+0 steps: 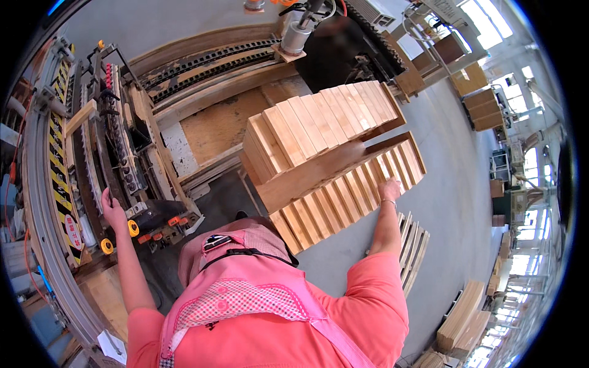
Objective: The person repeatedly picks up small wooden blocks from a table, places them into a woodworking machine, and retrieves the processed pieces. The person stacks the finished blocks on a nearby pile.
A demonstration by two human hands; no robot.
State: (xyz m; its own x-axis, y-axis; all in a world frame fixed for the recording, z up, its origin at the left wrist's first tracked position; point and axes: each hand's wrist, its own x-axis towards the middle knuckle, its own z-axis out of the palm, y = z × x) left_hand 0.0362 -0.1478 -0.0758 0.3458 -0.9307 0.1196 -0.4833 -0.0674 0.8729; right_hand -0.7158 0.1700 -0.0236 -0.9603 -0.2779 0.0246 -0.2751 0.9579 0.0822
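Observation:
My right hand (389,189) reaches out to the near row of light wooden boards (343,196), its fingers curled over the edge of one board towards the row's far right end. A second row of upright boards (325,119) stands just beyond, with a wooden panel (310,175) along its near side. Off to the left, my left hand (113,210) is raised by the dark rail (92,165) of a long machine. Its fingers look apart, and I make out nothing held in them; whether they touch the rail cannot be told.
The machine frame (58,184) with yellow-black striping runs along the left. Round yellow knobs (107,246) and orange clamps (178,221) sit near my left arm. A slatted wooden pallet (412,251) lies on the grey floor (457,202) at right. Board stacks (463,316) stand farther right.

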